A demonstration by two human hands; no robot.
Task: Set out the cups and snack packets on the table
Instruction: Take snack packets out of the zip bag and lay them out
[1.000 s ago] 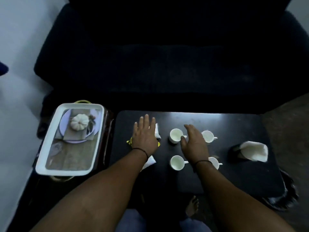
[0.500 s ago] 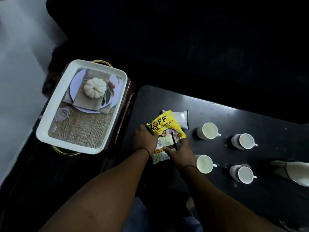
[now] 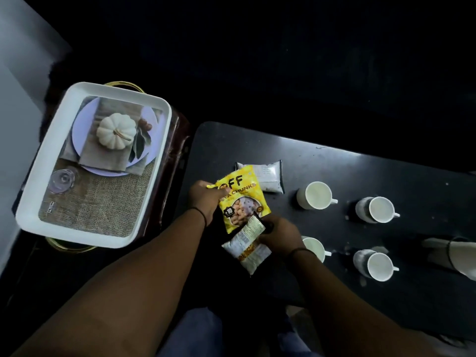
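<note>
1. Head view: the left hand (image 3: 203,199) pinches the upper left corner of the yellow packet (image 3: 240,199), fingers curled on its edge.
2. The right hand (image 3: 279,234) grips the pale packet (image 3: 247,247) at its upper end, fingers closed around it.
3. Both packets are at the near left part of the table (image 3: 334,161), and their ends overlap between the two hands.
4. The long axis of the yellow packet runs from upper left to lower right; the pale packet runs the crossing way, down and left from the right hand.
5. A third packet (image 3: 265,176) lies flat just behind, and four cups (image 3: 314,195) stand to the right.
6. I judge the packets must separate before placing.
</note>
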